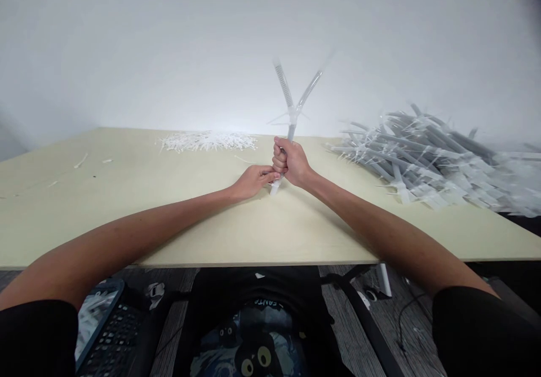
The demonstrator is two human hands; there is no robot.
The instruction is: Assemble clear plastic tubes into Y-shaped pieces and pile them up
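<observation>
Pale wood counter here, smooth and matte, running wide across the view and backed by a plain white wall. Below its front edge there's grey carpeted floor, a white counter leg and a thin dark cable trailing near it.

Centre stage: the right hand is fisted tight round a bundle of clear plastic tubes, held upright with its lower end down on the counter. Above the fist two tubes splay apart in a V, blurred at the tips, with a white tie cinched where they meet. The left hand lies low on the counter just beside the right, fingers pinched in at the base of the bundle; whether they actually hold anything, I cannot tell.

Far side of the counter, a heap of white cable ties spread flat near the wall. Off to the right, a big pile of tied tube bundles, grey-clear, stacked loosely and reaching the counter's right edge. A few stray white scraps sit at far left.

Down low, a dark crate with pale pieces inside stands at the left by the floor. The person's black shirt carries a cartoon print with round-eyed black figures; there's lettering above it, upside down from here and too small to read reliably.
</observation>
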